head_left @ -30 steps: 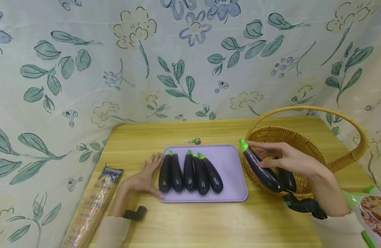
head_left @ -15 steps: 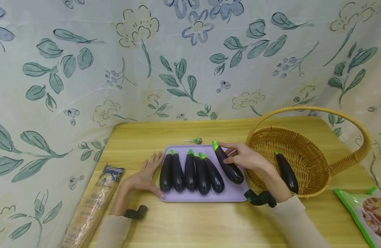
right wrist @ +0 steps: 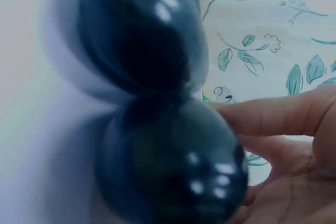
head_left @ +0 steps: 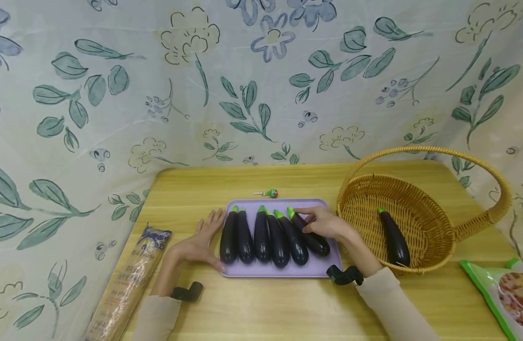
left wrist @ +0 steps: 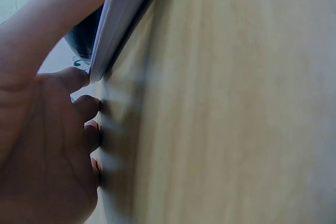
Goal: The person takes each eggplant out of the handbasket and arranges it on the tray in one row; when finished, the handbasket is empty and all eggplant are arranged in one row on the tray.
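My right hand [head_left: 323,222] grips the rightmost eggplant [head_left: 314,240], which lies slanted on the lilac tray [head_left: 282,271], its green stem end toward the back. In the right wrist view that eggplant [right wrist: 173,166] sits against its neighbour [right wrist: 142,30], with thumb and fingers on its side. Several more eggplants [head_left: 262,237] lie side by side to the left on the tray. At the tray's left edge my left hand [head_left: 199,244] rests with fingers spread and straight. The left wrist view shows that hand's fingertips [left wrist: 79,80] at the tray's rim [left wrist: 113,35].
A wicker basket [head_left: 431,222] with a tall handle stands right of the tray, with one eggplant [head_left: 395,239] inside. Behind the tray lies a lollipop [head_left: 270,193]. A long pack of dried noodles [head_left: 131,284] is at the left, a green-edged food bag [head_left: 506,293] at the right.
My right hand has carried an eggplant leftward out of the basket and down onto the tray, beside the others. The left hand has stayed at the tray's edge.
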`<action>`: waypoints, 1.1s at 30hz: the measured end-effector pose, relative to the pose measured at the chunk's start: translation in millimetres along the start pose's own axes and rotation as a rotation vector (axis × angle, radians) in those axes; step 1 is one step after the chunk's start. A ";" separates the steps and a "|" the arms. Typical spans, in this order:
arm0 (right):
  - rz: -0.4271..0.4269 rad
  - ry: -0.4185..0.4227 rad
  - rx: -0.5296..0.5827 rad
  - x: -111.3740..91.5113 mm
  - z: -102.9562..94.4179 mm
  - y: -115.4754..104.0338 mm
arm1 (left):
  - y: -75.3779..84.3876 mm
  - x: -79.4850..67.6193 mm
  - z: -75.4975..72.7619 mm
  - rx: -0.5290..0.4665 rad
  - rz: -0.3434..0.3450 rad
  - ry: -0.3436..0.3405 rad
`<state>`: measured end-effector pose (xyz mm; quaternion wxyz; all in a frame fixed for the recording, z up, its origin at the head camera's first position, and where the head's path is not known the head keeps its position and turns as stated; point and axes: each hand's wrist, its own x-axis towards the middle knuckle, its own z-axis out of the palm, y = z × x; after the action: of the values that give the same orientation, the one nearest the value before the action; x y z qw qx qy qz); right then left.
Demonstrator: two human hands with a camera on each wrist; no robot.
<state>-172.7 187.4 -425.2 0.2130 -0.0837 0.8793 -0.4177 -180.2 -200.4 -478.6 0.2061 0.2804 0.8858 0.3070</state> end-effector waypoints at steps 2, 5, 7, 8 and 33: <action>-0.002 -0.014 0.011 0.1 0.7 2.4 | 0.6 0.0 0.0 0.000 -0.003 -0.003; -0.009 -0.025 0.030 -1.1 0.1 4.4 | 0.7 0.6 0.3 0.004 -0.003 -0.004; -0.021 -0.027 0.025 -1.8 -1.0 5.2 | 0.3 1.3 0.6 0.010 0.000 -0.006; -0.027 -0.026 0.020 -2.3 -1.4 5.3 | 0.1 1.6 0.7 0.018 -0.001 -0.009; -0.184 0.101 -0.115 -95.3 -94.5 0.8 | 0.8 0.3 1.6 -0.002 0.005 0.005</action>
<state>-129.4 285.0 -343.8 0.1241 -0.1547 0.9000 -0.3882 -179.3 -199.0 -479.2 0.2034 0.2816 0.8853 0.3090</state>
